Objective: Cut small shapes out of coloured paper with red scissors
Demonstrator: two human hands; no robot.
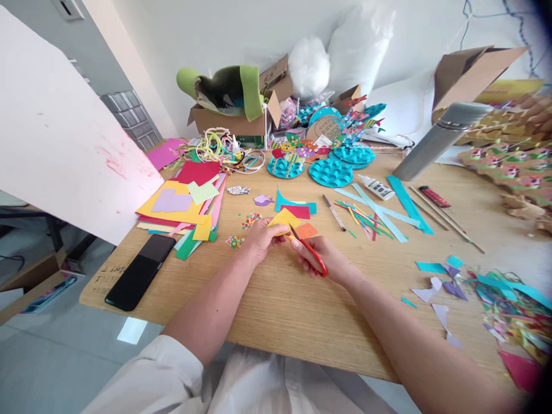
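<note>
My left hand pinches a piece of yellow paper near the middle of the wooden table. Red-handled scissors are in my right hand, their blades at the paper's right edge, by my left fingertips. Just beyond my hands lie a dark red paper piece, a teal piece and an orange piece. Small piles of colourful paper bits are left of my left hand.
Stacked coloured paper and a black phone lie left. A pen, paper strips, glue bottle and grey flask are right. Paper scraps cover the right front. Blue craft pieces and boxes stand behind.
</note>
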